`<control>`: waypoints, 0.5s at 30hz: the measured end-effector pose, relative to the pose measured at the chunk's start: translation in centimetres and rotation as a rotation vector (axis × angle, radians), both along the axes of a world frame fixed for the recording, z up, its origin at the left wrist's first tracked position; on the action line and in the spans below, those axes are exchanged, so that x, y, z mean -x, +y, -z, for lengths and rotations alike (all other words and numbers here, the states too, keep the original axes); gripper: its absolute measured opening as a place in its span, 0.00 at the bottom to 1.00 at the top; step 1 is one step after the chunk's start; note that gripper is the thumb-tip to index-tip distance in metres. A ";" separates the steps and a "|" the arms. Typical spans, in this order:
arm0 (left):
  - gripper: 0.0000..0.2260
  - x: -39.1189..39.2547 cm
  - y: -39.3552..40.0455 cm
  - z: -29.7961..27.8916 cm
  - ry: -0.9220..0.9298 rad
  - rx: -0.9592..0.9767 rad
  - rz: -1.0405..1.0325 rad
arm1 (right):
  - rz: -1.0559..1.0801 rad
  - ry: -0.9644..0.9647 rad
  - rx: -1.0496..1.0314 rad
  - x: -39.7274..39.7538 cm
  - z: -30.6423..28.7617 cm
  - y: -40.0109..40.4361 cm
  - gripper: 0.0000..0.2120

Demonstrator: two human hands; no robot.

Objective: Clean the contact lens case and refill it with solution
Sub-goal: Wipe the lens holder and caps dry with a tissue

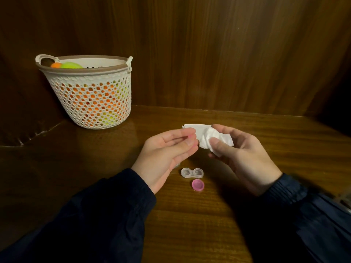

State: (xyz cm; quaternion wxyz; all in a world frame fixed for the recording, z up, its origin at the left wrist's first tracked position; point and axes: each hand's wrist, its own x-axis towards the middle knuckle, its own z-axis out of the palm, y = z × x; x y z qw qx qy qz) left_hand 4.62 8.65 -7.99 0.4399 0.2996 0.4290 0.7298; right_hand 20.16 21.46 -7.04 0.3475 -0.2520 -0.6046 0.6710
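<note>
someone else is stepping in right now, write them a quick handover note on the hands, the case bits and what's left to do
Left hand: its fingers hold something small and pink at their tips, probably the second cap.
Right hand: grips a crumpled white tissue, held against the left fingertips.
Clear lens case: on the table below the hands, both wells uncapped.
One pink cap: on the table just in front of the case, hollow side up.
Done: case opened. Left: finish wiping, refill, recap. No solution bottle is in view.
</note>
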 end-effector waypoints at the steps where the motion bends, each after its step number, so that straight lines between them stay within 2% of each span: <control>1: 0.19 -0.1 0.0 0.0 0.011 -0.003 -0.004 | 0.056 -0.022 -0.047 0.0 0.1 -0.1 0.18; 5: 0.14 -0.2 -0.1 0.0 0.113 0.012 -0.048 | 0.203 -0.043 -0.242 -0.1 0.3 -0.1 0.15; 8: 0.12 -0.4 -0.1 0.1 0.196 0.021 -0.064 | 0.269 -0.082 -0.481 -0.2 0.6 -0.1 0.10; 11: 0.14 -0.6 -0.1 0.1 0.237 0.018 -0.030 | 0.253 -0.078 -0.683 -0.1 1.1 -0.5 0.08; 15: 0.16 -0.5 -0.1 0.0 0.236 0.011 -0.047 | 0.176 -0.047 -0.827 -0.3 0.9 -0.7 0.05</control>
